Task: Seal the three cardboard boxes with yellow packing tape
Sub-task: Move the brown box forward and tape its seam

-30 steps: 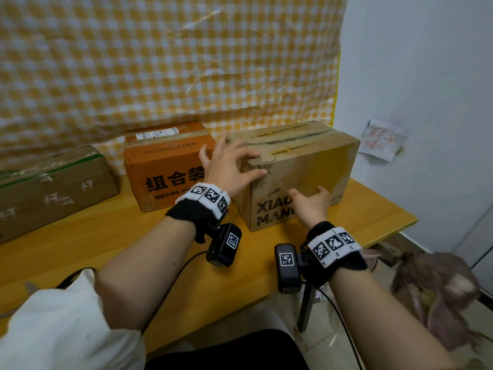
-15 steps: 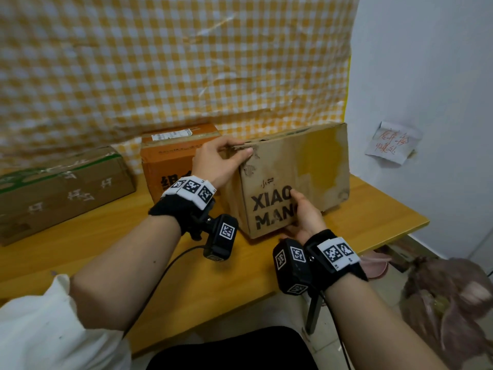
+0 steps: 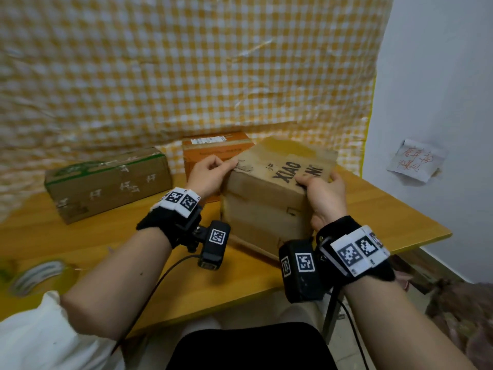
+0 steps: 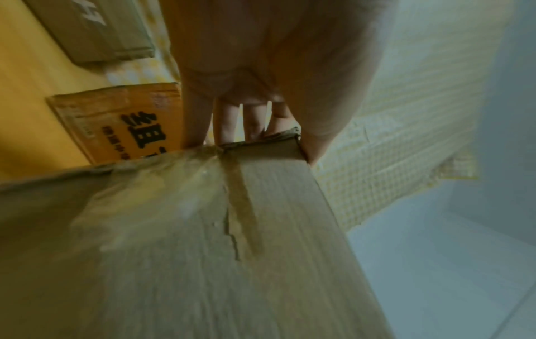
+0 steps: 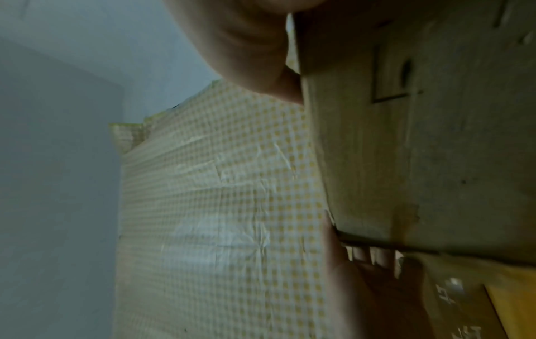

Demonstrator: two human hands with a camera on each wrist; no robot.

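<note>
- Gripping the brown box [image 3: 277, 193] at both ends, you have it tipped on the yellow table [image 3: 400, 209], near the right end, with its printed face turned upward and a flap face toward you.
- Your left hand [image 3: 209, 173] curls over the far left top corner; the left wrist view shows the fingers [image 4: 226, 121] hooked over the box edge, thumb down the side.
- Your right hand [image 3: 324, 193] clamps the right top edge, fingers curled over the lettering, palm against the near face. Both grasps are firm holds on the box, not loose rests.
- Judgement: the two-handed hold at opposite corners suits turning the box, likely to bring an unsealed seam within reach.
- A taped seam [image 4: 240, 206] runs down the face seen by the left wrist camera; the tape looks clear or pale, and I cannot tell whether it is yellow. A split in the cardboard runs alongside it.
- The orange box [image 3: 216, 150] stands just behind your left hand, near or touching the brown box; contact cannot be confirmed.
- The green-striped box [image 3: 106, 180] lies further left on the table, apart from the other two.
- A tape roll [image 3: 37, 276] appears to lie at the near left table edge, blurred; neither hand is near it.
- A checked yellow cloth [image 3: 186, 76] hangs behind; a paper note [image 3: 416, 162] is stuck to the right wall.
</note>
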